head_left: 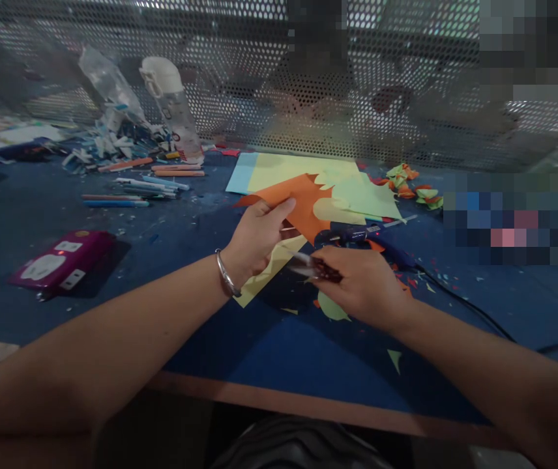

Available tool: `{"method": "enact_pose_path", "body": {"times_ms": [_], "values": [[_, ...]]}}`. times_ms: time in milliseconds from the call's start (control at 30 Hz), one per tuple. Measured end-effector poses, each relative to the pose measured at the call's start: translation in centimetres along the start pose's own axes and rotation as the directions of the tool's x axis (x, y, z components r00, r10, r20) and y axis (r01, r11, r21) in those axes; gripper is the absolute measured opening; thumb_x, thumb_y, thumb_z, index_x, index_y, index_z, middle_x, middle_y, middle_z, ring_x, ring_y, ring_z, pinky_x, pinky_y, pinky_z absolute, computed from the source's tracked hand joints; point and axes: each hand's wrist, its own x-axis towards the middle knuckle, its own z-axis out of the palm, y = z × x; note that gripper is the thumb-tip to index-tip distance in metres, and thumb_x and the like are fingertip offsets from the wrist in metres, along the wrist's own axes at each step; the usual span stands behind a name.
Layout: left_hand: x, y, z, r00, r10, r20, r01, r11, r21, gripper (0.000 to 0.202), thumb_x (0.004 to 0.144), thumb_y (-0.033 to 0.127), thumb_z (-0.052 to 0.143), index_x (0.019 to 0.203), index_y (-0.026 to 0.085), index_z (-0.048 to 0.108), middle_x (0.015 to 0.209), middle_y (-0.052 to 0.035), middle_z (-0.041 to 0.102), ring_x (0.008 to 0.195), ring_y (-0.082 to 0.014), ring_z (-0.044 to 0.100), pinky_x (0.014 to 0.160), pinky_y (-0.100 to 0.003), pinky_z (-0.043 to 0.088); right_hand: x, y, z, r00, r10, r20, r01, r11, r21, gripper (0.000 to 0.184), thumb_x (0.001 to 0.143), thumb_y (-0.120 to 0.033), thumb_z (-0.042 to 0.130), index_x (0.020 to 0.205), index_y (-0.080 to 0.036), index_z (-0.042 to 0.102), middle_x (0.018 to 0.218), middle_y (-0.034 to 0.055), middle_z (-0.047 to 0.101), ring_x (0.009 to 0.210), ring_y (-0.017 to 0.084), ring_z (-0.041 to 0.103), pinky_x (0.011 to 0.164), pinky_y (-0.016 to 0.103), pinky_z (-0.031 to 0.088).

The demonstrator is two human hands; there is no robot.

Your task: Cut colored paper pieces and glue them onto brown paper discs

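Note:
My left hand (259, 238) is closed on a sheet of orange paper (298, 205), thumb on top; the sheet's far edge is cut into jagged curves. My right hand (369, 277) grips a pair of scissors (308, 264) with dark handles, their blades pointing left just below the orange paper and blurred by motion. Under my left hand lies a yellow paper strip (252, 290). A cut light-green piece (332, 306) rests on the table beneath the scissors. Just beyond my right hand sits a blue glue gun (357, 233), partly hidden, with its cord trailing right.
Yellow and blue sheets (303, 169) and a light-green sheet (364, 195) lie at the back. Green and orange paper shapes (409, 185) are piled right of them. Rolled paper sticks (145, 189), a clear bottle (176, 117) and a purple device (64, 260) stand left. A perforated metal screen (249, 85) borders the table.

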Motion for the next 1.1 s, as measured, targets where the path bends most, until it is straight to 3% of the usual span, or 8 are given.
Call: {"method": "enact_pose_path", "body": {"times_ms": [67,133,267,500,600,767,900,1100], "values": [[-0.3,0.1,0.2,0.999,-0.031,-0.017,0.031,0.999,-0.017,0.013,0.091,0.027,0.067,0.083,0.018,0.07,0.083,-0.0042,0.076,0.07,-0.0141,0.069,0.074,-0.03,0.06,-0.2,0.3,-0.5,0.975,0.118,-0.19,-0.092,0.986,0.14,0.014,0.091,-0.026,0.058,0.084,-0.018,0.067,0.069,-0.0002,0.067,0.06,0.013,0.059,0.057,0.025,0.037],[-0.7,0.0,0.5,0.999,-0.054,0.001,0.054,0.998,-0.044,0.014,0.091,0.027,0.068,0.081,0.017,0.068,0.076,-0.0025,0.073,0.062,-0.0125,0.066,0.071,-0.03,0.059,-0.2,0.5,-1.0,0.906,0.253,-0.34,-0.181,0.956,0.23,0.02,0.092,-0.03,0.058,0.075,-0.02,0.065,0.06,-0.0025,0.059,0.053,0.012,0.051,0.053,0.024,0.036],[-1.8,-0.4,1.3,0.991,-0.074,0.111,0.077,0.997,-0.026,0.012,0.09,0.025,0.067,0.082,0.016,0.07,0.077,-0.003,0.072,0.067,-0.014,0.067,0.075,-0.033,0.058,0.3,0.8,-1.4,0.838,0.37,-0.402,-0.278,0.922,0.269,0.029,0.091,-0.034,0.056,0.065,-0.021,0.058,0.052,-0.0032,0.049,0.05,0.011,0.043,0.05,0.025,0.033],[-2.8,0.1,1.8,0.982,0.025,0.186,-0.038,0.997,0.062,0.015,0.07,0.022,0.086,0.075,0.013,0.074,0.079,-0.007,0.077,0.075,-0.0193,0.072,0.081,-0.034,0.058,0.3,0.8,-0.5,0.852,0.319,-0.415,-0.238,0.942,0.237,0.03,0.09,-0.032,0.058,0.063,-0.021,0.053,0.055,-0.0036,0.05,0.051,0.01,0.045,0.052,0.024,0.036],[-2.4,0.2,1.4,0.981,0.048,0.186,-0.066,0.993,0.095,0.01,0.073,0.019,0.083,0.076,0.014,0.075,0.081,-0.0071,0.078,0.075,-0.0197,0.073,0.08,-0.036,0.06,0.0,0.9,-0.2,0.863,0.32,-0.39,-0.201,0.927,0.317,0.015,0.089,-0.034,0.064,0.084,-0.02,0.063,0.066,-0.0025,0.064,0.057,0.012,0.057,0.056,0.024,0.043],[-2.0,-0.1,1.0,0.971,0.08,0.227,-0.117,0.981,0.153,0.015,0.072,0.023,0.084,0.076,0.015,0.073,0.087,-0.0084,0.077,0.079,-0.0215,0.072,0.075,-0.034,0.059,-0.5,1.3,0.1,0.912,0.26,-0.317,-0.174,0.945,0.276,0.037,0.086,-0.037,0.072,0.118,-0.022,0.063,0.089,0.0008,0.077,0.072,0.018,0.073,0.067,0.028,0.053],[-2.1,-0.3,1.1,0.976,0.039,0.216,-0.063,0.992,0.106,0.016,0.069,0.02,0.085,0.072,0.015,0.069,0.077,-0.006,0.074,0.074,-0.0199,0.07,0.07,-0.032,0.058,-0.6,1.3,-0.1,0.928,0.223,-0.298,-0.161,0.963,0.217,0.036,0.087,-0.039,0.071,0.118,-0.022,0.064,0.1,0.0034,0.078,0.082,0.021,0.076,0.072,0.03,0.056],[-2.2,0.3,1.4,0.993,-0.07,0.095,0.068,0.997,0.024,0.015,0.085,0.022,0.069,0.071,0.015,0.069,0.072,-0.0044,0.071,0.065,-0.0146,0.065,0.067,-0.029,0.057,-0.4,1.2,-0.3,0.881,0.286,-0.376,-0.199,0.947,0.253,0.035,0.082,-0.046,0.076,0.106,-0.023,0.065,0.081,-0.0002,0.076,0.066,0.017,0.071,0.062,0.027,0.054]]}}
